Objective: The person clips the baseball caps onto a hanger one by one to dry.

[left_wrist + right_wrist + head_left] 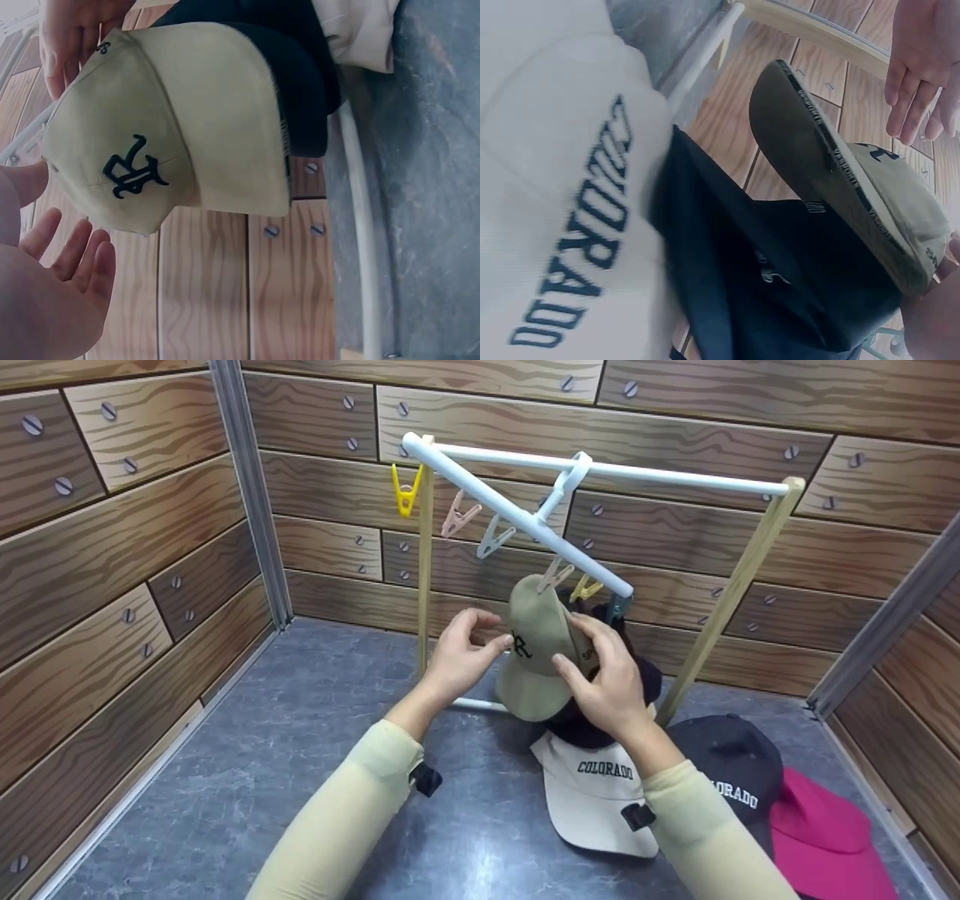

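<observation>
A khaki baseball cap [536, 649] with a dark monogram hangs brim down from a pale pink clip [555, 576] on a light-blue hanger bar [517, 516]. My left hand [466, 652] is at the cap's left side, fingers loosely bent and holding nothing; in the left wrist view its fingers [75, 259] are spread beside the crown. On the cap's other side, my right hand [609, 679] touches the crown's edge with relaxed fingers. Dark caps [780, 262] hang behind the khaki one, partly hidden by it and by my right hand.
A white COLORADO cap [592, 795], a dark cap [731, 757] and a magenta cap [825, 832] lie on the grey surface at right. The hanger hooks over a rack's white rail [690, 476]. Yellow [406, 493], pink [459, 516] and pale-blue [495, 538] clips hang at left.
</observation>
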